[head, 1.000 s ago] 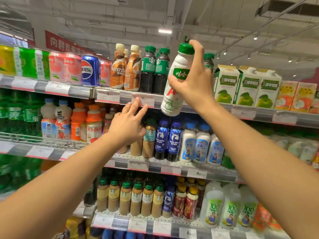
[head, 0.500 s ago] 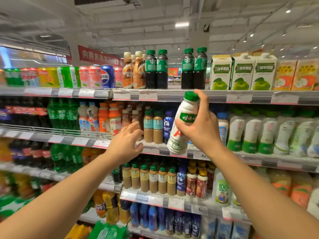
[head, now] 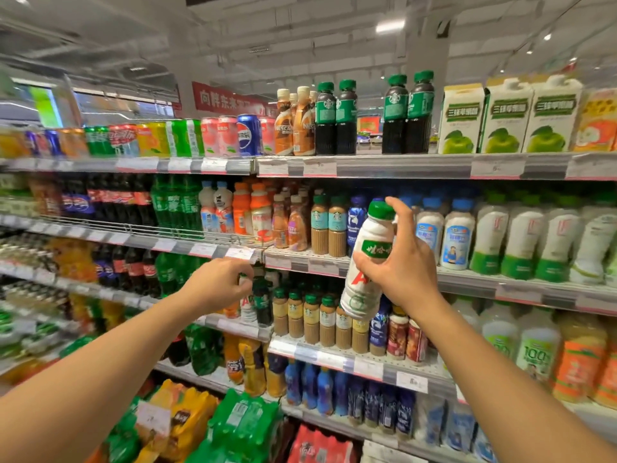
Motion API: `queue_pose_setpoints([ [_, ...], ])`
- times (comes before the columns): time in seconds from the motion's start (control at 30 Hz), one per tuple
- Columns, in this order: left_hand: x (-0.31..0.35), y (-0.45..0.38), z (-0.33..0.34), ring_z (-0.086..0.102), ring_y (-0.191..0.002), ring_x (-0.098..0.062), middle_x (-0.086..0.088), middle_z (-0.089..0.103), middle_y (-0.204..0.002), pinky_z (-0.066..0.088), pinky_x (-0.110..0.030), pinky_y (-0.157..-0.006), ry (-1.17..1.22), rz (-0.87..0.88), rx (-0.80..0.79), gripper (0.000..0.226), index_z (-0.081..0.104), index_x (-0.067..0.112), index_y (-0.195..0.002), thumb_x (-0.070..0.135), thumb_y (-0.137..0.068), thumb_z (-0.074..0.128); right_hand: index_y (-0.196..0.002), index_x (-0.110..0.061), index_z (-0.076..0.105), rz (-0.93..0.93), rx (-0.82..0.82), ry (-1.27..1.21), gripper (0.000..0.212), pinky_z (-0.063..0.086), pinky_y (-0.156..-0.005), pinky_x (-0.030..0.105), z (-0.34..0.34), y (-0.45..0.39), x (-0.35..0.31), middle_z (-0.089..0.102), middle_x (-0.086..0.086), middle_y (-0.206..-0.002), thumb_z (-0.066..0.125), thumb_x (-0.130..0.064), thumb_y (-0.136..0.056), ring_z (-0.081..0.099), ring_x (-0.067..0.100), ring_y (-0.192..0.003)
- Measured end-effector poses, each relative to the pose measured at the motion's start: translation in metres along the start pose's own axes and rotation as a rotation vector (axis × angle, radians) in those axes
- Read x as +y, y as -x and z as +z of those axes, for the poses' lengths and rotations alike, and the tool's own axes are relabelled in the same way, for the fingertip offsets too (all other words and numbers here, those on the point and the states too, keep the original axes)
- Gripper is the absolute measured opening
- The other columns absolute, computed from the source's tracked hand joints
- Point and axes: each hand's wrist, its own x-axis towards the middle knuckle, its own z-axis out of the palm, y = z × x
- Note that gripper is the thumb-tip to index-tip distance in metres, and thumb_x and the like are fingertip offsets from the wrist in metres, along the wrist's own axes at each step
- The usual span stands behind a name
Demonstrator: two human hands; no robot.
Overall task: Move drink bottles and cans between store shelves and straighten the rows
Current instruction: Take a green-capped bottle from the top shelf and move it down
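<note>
Right hand [head: 405,274] grips tilted white bottle [head: 365,262] w/ green cap.

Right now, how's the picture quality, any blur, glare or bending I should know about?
Head view: wide-angle bending curves the shelf edges; the far left cans and the lower corners are smeared and soft; a ceiling light blows out white; the white bottle in the right hand is fairly sharp; the left hand is slightly soft.

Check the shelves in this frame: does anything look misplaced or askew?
One blue cola can stands alone among pink cans on the top shelf, so it looks misplaced. The white bottle is tilted only because the right hand holds it.
</note>
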Motion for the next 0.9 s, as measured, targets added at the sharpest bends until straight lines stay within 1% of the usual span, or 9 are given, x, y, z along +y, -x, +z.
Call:
queue_pose_setpoints([
  [0.13,-0.019,0.005,0.010,0.065,-0.092,-0.008,0.011,0.073,-0.111,0.056,-0.030,-0.080,0.044,-0.013,-0.040,0.028,0.070,0.028,-0.118,0.039,-0.097,0.055,-0.149,-0.042,0.026,0.027,-0.046,-0.007,0.088,0.043,-0.075,0.032,0.023,0.005,-0.003,0.068,-0.006,-0.121,0.082,-0.041,-0.081,0.069,0.030,-0.095],
  [0.2,-0.033,0.001,0.019,0.068,-0.092,-0.009,0.010,0.074,-0.110,0.058,-0.033,-0.081,0.060,-0.015,-0.057,0.028,0.069,0.027,-0.119,0.039,-0.098,0.055,-0.149,-0.043,0.024,0.037,-0.069,0.014,0.090,0.042,-0.074,0.031,0.040,0.007,-0.006,0.068,-0.005,-0.119,0.082,-0.043,-0.080,0.069,0.028,-0.091],
  [0.27,-0.050,-0.008,0.029,0.070,-0.086,-0.007,0.010,0.075,-0.102,0.061,-0.034,-0.077,0.080,-0.004,-0.075,0.028,0.070,0.027,-0.116,0.039,-0.096,0.055,-0.148,-0.046,0.023,0.047,-0.099,0.014,0.091,0.047,-0.071,0.030,0.061,0.008,-0.006,0.069,-0.008,-0.113,0.082,-0.044,-0.079,0.068,0.022,-0.082],
  [0.37,-0.078,-0.032,0.045,0.071,-0.084,-0.004,0.009,0.075,-0.101,0.061,-0.033,-0.077,0.091,0.018,-0.104,0.027,0.069,0.028,-0.115,0.039,-0.096,0.054,-0.147,-0.050,0.019,0.055,-0.141,0.019,0.093,0.059,-0.075,0.038,0.093,0.007,-0.006,0.070,-0.008,-0.116,0.081,-0.043,-0.078,0.071,0.019,-0.083],
  [0.5,-0.118,-0.081,0.082,0.069,-0.094,-0.006,0.011,0.071,-0.118,0.060,-0.033,-0.084,0.110,0.062,-0.145,0.037,0.065,0.031,-0.124,0.047,-0.092,0.053,-0.152,-0.052,0.011,0.088,-0.179,0.079,0.100,0.054,-0.080,0.032,0.135,0.003,-0.010,0.067,-0.015,-0.122,0.080,-0.046,-0.080,0.069,0.012,-0.090],
  [0.63,-0.147,-0.133,0.121,0.063,-0.119,-0.010,0.006,0.065,-0.136,0.053,-0.030,-0.099,0.135,0.122,-0.224,0.047,0.059,0.026,-0.139,0.043,-0.095,0.057,-0.159,-0.047,0.004,0.193,-0.180,0.180,0.107,0.054,-0.089,0.034,0.181,-0.004,-0.014,0.067,-0.014,-0.128,0.077,-0.053,-0.080,0.067,0.017,-0.106],
  [0.73,-0.164,-0.165,0.151,0.056,-0.130,-0.013,0.004,0.058,-0.145,0.049,-0.033,-0.107,0.168,0.157,-0.263,0.057,0.050,0.026,-0.147,0.041,-0.093,0.058,-0.160,-0.040,0.009,0.256,-0.167,0.264,0.104,0.053,-0.091,0.032,0.210,-0.009,-0.016,0.067,-0.015,-0.129,0.074,-0.058,-0.081,0.068,0.013,-0.107],
  [0.8,-0.174,-0.181,0.172,0.051,-0.136,-0.017,0.000,0.053,-0.150,0.045,-0.034,-0.110,0.156,0.179,-0.275,0.063,0.044,0.024,-0.152,0.042,-0.093,0.058,-0.157,-0.037,0.019,0.295,-0.155,0.310,0.097,0.052,-0.090,0.032,0.226,-0.009,-0.016,0.068,-0.013,-0.128,0.072,-0.062,-0.080,0.067,0.016,-0.108],
  [0.9,-0.182,-0.196,0.199,0.049,-0.135,-0.023,-0.005,0.053,-0.147,0.045,-0.036,-0.108,0.129,0.176,-0.293,0.064,0.041,0.019,-0.152,0.043,-0.095,0.057,-0.149,-0.036,0.029,0.356,-0.177,0.351,0.089,0.052,-0.085,0.034,0.242,-0.007,-0.012,0.068,-0.011,-0.122,0.065,-0.070,-0.075,0.067,0.019,-0.108],
])
